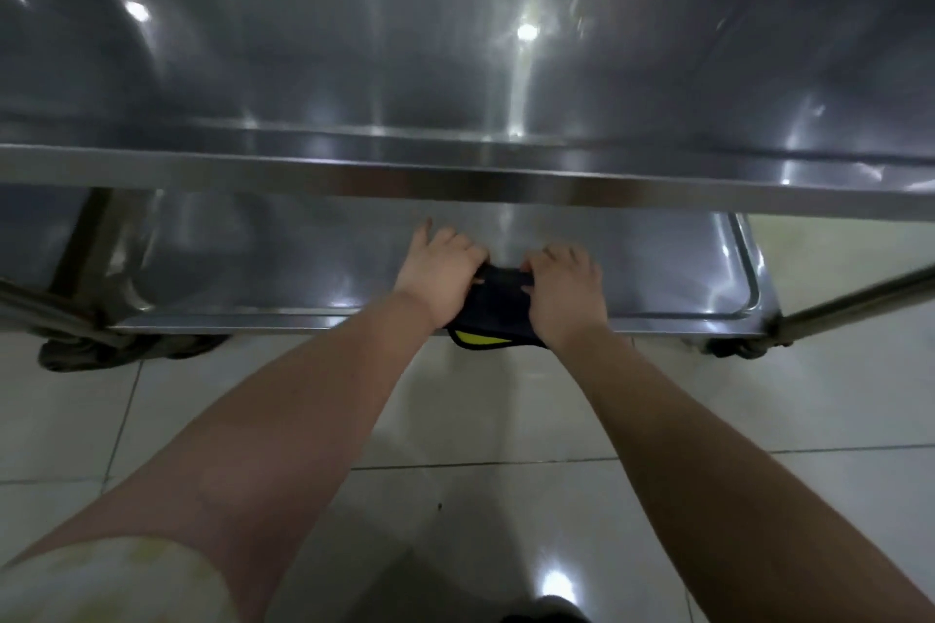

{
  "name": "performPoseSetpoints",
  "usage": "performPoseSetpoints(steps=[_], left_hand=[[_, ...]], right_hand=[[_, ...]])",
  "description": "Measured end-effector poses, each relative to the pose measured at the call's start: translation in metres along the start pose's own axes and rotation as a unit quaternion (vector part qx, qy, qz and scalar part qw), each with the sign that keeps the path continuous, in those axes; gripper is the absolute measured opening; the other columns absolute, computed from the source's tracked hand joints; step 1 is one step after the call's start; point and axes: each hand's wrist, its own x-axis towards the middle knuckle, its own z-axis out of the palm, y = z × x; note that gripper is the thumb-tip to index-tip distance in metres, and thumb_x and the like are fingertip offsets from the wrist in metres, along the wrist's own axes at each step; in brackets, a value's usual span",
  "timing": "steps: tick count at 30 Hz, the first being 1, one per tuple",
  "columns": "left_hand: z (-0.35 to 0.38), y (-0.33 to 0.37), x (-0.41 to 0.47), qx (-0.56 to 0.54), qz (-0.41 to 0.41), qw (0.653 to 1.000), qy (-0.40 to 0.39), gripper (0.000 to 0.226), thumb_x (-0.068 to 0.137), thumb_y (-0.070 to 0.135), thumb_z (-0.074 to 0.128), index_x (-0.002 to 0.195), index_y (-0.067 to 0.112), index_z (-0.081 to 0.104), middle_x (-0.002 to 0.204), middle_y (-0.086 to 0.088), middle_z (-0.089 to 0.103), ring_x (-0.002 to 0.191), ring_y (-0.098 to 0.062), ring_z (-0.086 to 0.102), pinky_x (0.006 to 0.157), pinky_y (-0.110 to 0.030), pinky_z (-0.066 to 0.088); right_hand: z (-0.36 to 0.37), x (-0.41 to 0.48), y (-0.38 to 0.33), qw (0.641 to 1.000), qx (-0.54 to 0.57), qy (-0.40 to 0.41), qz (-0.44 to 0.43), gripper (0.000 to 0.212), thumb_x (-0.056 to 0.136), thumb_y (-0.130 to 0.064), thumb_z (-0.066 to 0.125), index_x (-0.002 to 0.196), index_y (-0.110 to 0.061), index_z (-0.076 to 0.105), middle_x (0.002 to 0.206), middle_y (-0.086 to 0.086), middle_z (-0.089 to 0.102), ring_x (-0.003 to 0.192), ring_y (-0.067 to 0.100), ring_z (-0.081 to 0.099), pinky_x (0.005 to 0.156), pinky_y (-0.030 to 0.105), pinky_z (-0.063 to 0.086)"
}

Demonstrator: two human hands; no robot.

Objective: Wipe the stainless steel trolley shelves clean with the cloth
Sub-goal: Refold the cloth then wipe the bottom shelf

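Note:
A stainless steel trolley fills the upper view: its top shelf (455, 41) is near me, and its lower shelf (657, 268) shows beneath the front rail. A dark cloth (498, 306) with a yellow patch lies over the lower shelf's front edge. My left hand (440, 263) grips the cloth's left end, with some fingers stretched onto the shelf. My right hand (561, 283) grips its right end with curled fingers. Much of the cloth is hidden between and under the two hands.
The top shelf's front rail (354, 167) runs across the view above my hands. Trolley legs and castors (733, 347) stand at the lower shelf's corners, with a tube frame (860, 301) at right. Glossy white floor tiles (480, 420) lie below.

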Motion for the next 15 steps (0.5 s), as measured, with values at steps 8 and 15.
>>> performPoseSetpoints(steps=[8, 15], left_hand=[[-0.092, -0.024, -0.113, 0.019, 0.064, 0.994, 0.089, 0.013, 0.063, 0.014, 0.071, 0.076, 0.015, 0.069, 0.068, -0.004, 0.060, 0.059, -0.026, 0.060, 0.066, -0.030, 0.043], [-0.271, -0.085, -0.252, -0.033, -0.021, 0.998, 0.047, 0.042, 0.043, 0.002, 0.089, 0.081, 0.010, 0.072, 0.074, -0.010, 0.068, 0.064, -0.031, 0.066, 0.062, -0.036, 0.054]], right_hand=[[-0.105, -0.047, -0.059, 0.988, 0.075, -0.132, -0.038, 0.032, 0.086, -0.002, 0.058, 0.117, -0.010, 0.056, 0.114, 0.012, 0.060, 0.110, 0.032, 0.049, 0.081, 0.034, 0.035], [-0.248, -0.079, -0.171, 0.928, 0.205, -0.274, -0.149, 0.028, 0.088, -0.004, 0.063, 0.116, -0.009, 0.063, 0.112, 0.010, 0.060, 0.105, 0.026, 0.055, 0.070, 0.024, 0.028]])
